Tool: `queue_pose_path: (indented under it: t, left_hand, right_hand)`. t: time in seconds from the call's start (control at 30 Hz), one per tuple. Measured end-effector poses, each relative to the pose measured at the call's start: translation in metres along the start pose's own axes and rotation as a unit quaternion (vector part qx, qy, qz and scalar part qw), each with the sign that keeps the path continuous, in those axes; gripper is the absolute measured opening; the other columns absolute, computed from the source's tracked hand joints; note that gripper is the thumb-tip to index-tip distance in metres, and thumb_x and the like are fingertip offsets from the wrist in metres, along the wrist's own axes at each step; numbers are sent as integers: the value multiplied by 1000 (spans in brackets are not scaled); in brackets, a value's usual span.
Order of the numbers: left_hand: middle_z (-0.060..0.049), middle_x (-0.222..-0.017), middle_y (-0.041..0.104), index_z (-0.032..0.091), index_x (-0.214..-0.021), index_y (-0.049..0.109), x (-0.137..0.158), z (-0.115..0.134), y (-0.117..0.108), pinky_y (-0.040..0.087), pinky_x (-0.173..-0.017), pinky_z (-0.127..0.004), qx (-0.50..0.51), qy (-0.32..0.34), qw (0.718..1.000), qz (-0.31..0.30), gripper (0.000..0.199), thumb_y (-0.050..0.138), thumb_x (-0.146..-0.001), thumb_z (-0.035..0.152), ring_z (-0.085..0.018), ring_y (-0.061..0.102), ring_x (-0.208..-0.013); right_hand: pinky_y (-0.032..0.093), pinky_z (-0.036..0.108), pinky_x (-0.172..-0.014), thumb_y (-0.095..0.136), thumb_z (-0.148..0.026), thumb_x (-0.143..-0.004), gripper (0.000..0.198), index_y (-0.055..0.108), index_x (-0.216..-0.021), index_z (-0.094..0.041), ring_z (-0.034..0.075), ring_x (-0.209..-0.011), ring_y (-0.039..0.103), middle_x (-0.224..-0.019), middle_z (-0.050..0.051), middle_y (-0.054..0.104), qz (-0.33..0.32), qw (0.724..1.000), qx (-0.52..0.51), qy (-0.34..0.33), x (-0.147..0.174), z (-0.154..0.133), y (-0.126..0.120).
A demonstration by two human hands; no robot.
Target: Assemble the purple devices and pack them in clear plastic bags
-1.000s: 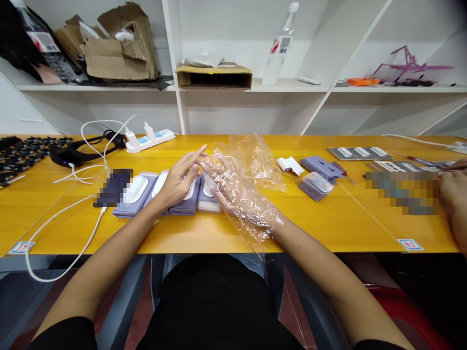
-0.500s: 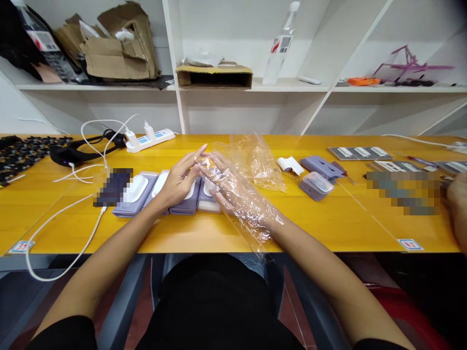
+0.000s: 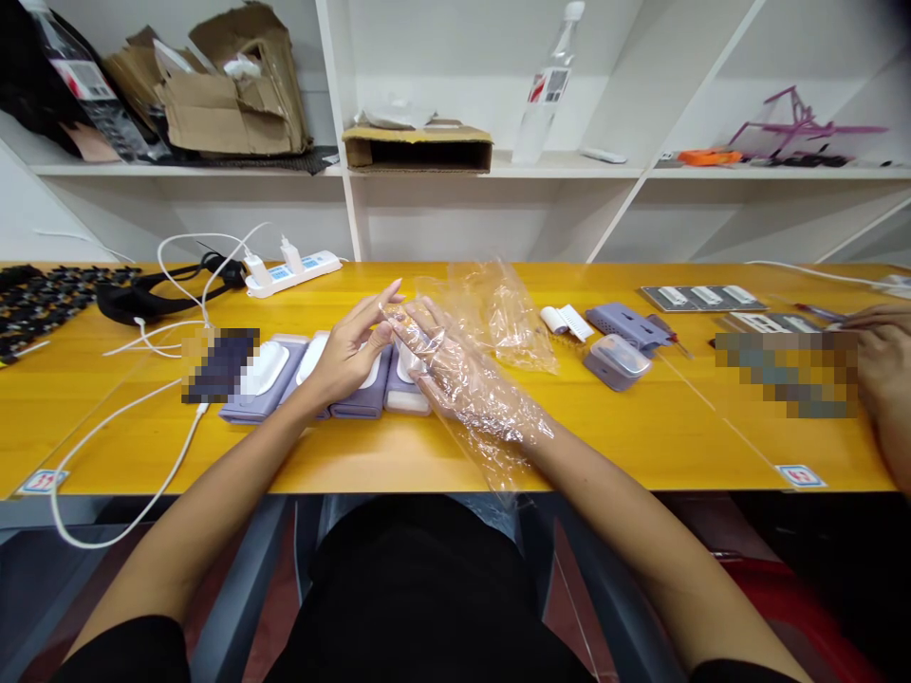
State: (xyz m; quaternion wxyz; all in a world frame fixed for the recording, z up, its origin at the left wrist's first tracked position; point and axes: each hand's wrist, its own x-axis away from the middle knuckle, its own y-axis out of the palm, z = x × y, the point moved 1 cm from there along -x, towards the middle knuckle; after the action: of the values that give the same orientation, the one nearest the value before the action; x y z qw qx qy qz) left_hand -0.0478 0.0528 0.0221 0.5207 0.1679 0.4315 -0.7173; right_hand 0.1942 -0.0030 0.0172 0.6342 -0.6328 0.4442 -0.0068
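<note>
My right hand (image 3: 466,375) is inside a clear plastic bag (image 3: 509,465), with its fingers stretched out and pointing up to the left. Crinkled film covers it down to the wrist. My left hand (image 3: 352,346) is beside it, fingers extended and thumb apart, its fingertips close to the bagged fingertips; whether they touch the film I cannot tell. Beneath the hands is a row of several lilac cases (image 3: 360,408) with white rounded tops, partly hidden by my left hand. Another crumpled clear bag (image 3: 505,323) lies just beyond my right hand.
To the right are a small lidded lilac box (image 3: 618,362), a lilac perforated part (image 3: 622,324) and a white roll (image 3: 555,321). A co-worker's hand (image 3: 886,365) is at the far right. On the left lie white cables (image 3: 177,446), a power strip (image 3: 295,273) and a black headset (image 3: 146,299).
My bagged right fingers have shifted slightly against the film, while my left hand stays almost still. At the far right, the co-worker's hand has come further in over the table.
</note>
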Motion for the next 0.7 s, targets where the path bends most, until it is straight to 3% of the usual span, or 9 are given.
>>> queue_pose_path:
  t: [0.1,0.2,0.37,0.47,0.6,0.7]
  left_hand:
    - [-13,-159,74,40,-176,57,0,0,0,59,-123,-52,6,-4,1000,4,61,57,-120,62,-30,72,-142]
    - [-12,-159,75,40,-171,63,-1,4,1,56,-128,-54,15,-3,1000,10,55,58,-120,60,-30,70,-148]
    - [-10,-146,83,34,-141,87,-3,12,1,55,-131,-56,28,-12,998,63,38,61,-121,53,-28,74,-144]
    - [-9,-136,87,31,-129,92,-4,16,1,60,-124,-51,44,-19,993,110,30,70,-118,49,-26,78,-136]
    - [-7,-124,90,29,-114,94,-6,19,1,69,-109,-45,62,-35,985,155,26,77,-113,49,-24,83,-122]
    - [-6,-113,91,28,-105,93,-7,19,0,68,-108,-43,46,-33,983,175,25,81,-111,48,-23,85,-112]
  right_hand:
    - [17,69,-151,48,-24,-120,88,0,-193,-36,37,-186,17,-199,7,22,2,1000,7,-7,1,1,2]
    - [20,69,-151,50,-24,-120,88,3,-193,-38,37,-187,7,-199,5,20,-9,1000,17,3,2,1,3]
    - [17,70,-151,49,-28,-123,72,25,-191,-32,37,-187,-2,-199,8,18,-10,999,38,-4,4,-1,1]
    - [16,69,-151,48,-28,-123,68,32,-189,-27,36,-187,0,-197,12,27,-11,999,44,-3,4,0,3]
    - [21,68,-151,46,-31,-123,69,29,-189,-29,32,-187,8,-192,10,40,4,999,39,-2,5,3,8]
    - [24,64,-151,44,-31,-123,66,32,-187,-25,31,-186,15,-191,11,44,4,999,40,-7,4,2,8]
